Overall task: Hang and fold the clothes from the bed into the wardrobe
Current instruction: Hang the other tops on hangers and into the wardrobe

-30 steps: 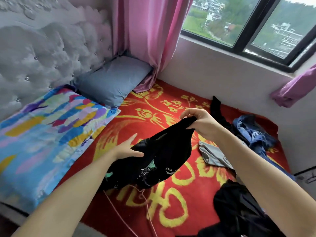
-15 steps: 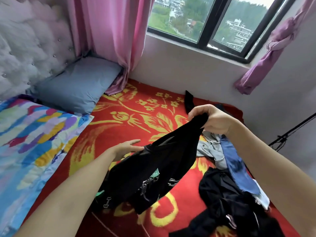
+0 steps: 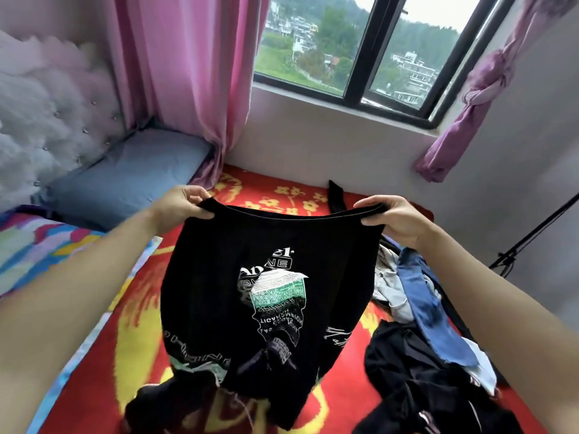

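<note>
black printed shirt (image 3: 269, 296) between both gripping hands (image 3: 185, 205)

Head-worn view, forward-down over bed (image 3: 138, 339)

Left hand (image 3: 181, 206) and right hand (image 3: 394, 219) each grip 1 end of the hem of a black printed T-shirt (image 3: 266, 296), held spread above the red and yellow bedspread (image 3: 344, 399). A heap of dark, blue and grey clothes (image 3: 419, 349) lies to its right. Grey-blue pillow (image 3: 125, 177) rests at the headboard.
</note>
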Tool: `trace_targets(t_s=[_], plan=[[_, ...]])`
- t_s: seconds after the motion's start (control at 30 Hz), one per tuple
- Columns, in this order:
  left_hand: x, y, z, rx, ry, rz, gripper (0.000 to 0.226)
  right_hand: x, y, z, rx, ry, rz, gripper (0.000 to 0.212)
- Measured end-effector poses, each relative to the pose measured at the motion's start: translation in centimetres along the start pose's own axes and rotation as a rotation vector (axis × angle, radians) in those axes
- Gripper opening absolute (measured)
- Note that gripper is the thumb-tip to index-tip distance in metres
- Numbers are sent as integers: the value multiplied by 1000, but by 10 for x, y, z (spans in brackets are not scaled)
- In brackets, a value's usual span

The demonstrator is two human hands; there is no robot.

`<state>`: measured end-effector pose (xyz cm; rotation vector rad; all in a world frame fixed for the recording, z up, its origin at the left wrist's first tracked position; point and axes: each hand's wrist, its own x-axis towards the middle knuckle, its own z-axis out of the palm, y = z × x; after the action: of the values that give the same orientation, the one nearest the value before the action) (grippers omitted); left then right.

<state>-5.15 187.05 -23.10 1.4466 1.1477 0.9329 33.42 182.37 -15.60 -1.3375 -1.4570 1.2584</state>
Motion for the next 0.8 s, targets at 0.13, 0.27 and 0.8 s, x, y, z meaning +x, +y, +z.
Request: trace_targets(t_s=[0.13, 0.27, 0.8], plan=[[10, 62, -40, 230, 174, 169, 34, 31, -27, 17, -2, 144, -94, 44], [8, 107, -71, 393, 351, 292, 31, 60, -57, 36, 112, 296, -206, 38], [-84, -194, -21, 110, 107, -591, 24, 72, 239, 144, -366, 113, 492, 12]])
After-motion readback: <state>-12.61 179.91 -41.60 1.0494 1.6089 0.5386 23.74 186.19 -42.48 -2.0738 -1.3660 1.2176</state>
